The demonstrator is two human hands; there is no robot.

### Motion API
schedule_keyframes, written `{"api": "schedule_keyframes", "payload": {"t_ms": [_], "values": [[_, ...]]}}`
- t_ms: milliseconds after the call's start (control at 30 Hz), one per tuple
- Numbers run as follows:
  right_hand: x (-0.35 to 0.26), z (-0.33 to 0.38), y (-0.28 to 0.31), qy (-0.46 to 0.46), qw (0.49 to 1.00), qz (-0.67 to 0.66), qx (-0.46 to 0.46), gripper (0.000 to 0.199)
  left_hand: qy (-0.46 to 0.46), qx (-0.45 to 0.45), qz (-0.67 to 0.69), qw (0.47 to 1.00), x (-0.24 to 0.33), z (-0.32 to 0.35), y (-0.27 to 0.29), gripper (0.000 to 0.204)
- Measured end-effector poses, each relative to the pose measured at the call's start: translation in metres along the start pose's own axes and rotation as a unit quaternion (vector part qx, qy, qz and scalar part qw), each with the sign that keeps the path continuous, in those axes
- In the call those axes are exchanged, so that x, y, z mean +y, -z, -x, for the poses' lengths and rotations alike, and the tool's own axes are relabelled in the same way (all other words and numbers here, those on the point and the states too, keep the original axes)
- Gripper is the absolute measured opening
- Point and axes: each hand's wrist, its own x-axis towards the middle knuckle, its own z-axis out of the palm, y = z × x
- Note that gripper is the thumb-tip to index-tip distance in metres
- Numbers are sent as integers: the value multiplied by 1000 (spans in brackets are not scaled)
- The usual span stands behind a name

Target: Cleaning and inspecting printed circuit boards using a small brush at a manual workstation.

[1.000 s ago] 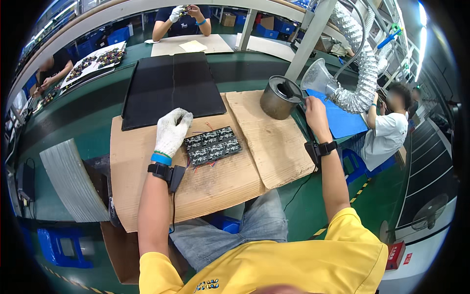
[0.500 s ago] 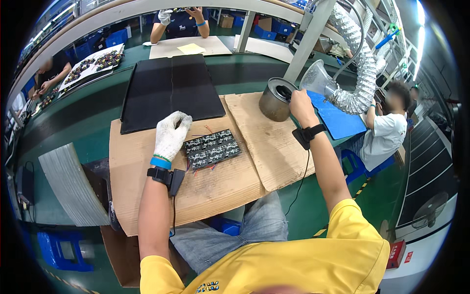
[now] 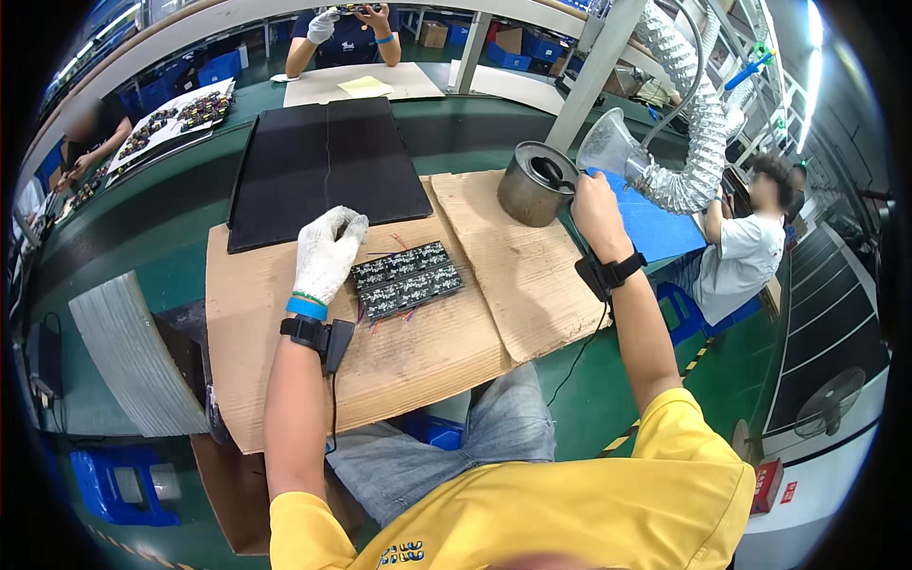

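Partway along, by my reading: wires (image 3: 408,314) already poke from the edges of the circuit board (image 3: 407,280), but how many are fixed or left, I can't tell. The board lies mid-cardboard (image 3: 418,356) on the table, just right of the gloved left hand (image 3: 326,249), fingers curled toward the thumb, any grip unclear. Over at the cardboard's far right corner, the right hand (image 3: 600,220), well apart from the board, curls beside the metal can (image 3: 524,195); its hold is hidden.
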Motion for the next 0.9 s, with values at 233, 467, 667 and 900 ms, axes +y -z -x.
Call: {"api": "schedule_keyframes", "payload": {"t_ms": [233, 467, 667, 900], "values": [[15, 13, -6, -13, 999, -25, 34, 10, 8, 3, 30, 1000, -8, 4, -3, 20], [55, 51, -21, -103, 950, -284, 78, 29, -1, -81, -85, 993, 22, 37, 16, 49], [-24, 110, 16, -267, 575, -764, -121, 35, -35, -127, -196, 972, 27, 93, 13, 93], [-152, 143, 10, -41, 842, -500, -197, 22, 7, -74, -182, 980, 37, 119, -7, 104]]}}
